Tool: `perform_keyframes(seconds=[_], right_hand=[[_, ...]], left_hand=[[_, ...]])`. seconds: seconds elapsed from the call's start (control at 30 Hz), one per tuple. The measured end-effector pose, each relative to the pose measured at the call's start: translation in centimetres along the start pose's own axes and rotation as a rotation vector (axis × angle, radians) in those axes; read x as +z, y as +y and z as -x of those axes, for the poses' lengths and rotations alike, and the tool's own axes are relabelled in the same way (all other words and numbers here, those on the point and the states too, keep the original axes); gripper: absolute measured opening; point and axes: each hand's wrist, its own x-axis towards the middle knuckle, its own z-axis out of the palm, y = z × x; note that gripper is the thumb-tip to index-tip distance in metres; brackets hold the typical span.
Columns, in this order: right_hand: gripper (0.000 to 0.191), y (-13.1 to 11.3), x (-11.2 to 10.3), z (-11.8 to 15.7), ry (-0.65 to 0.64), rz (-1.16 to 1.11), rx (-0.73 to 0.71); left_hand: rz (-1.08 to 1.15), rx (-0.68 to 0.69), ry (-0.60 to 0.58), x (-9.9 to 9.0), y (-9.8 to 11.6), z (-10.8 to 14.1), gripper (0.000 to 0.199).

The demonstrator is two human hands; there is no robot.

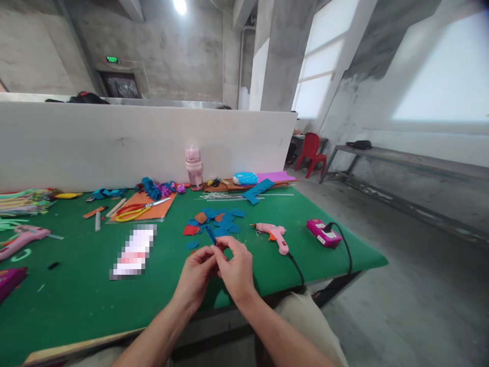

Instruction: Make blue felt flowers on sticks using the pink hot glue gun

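Observation:
Both hands meet in front of me above the near part of the green table. A small blue piece of paper, narrow and upright, sticks up from between the fingertips. My left hand pinches its lower end from the left. From the other side, the thumb and fingers of my right hand close on the same piece. Just beyond lies a loose pile of cut blue paper pieces, with a few red and brown ones among them. A pink glue gun rests to the right of the pile, its cord running off the table edge.
A purple power socket box with a black plug sits on the right of the green table. Scissors lie on orange paper at left. A pink bottle stands against the white partition. Another glue gun lies far left.

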Motion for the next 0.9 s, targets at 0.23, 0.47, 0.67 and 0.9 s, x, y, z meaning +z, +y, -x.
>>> perform_keyframes(seconds=[0.23,0.47,0.67,0.9], right_hand=[[0.031,0.8,0.2,-0.9,-0.139,-0.489,0.243],[0.025,0.4,-0.4,-1.0,-0.112,-0.257,0.158],[0.023,0.0,-0.6,-0.8,-0.110,-0.207,0.162],[0.033,1.0,-0.6,-1.2,-0.158,-0.507,0.248]], left_hand=[[-0.020,-0.012,-0.061,-0.7,1.1,-0.1,0.014],[-0.116,0.041,-0.079,-0.4,0.5,-0.1,0.014],[-0.198,0.078,-0.086,-0.3,0.0,-0.1,0.015],[-0.409,0.222,0.088,-2.6,2.4,-1.4,0.021]])
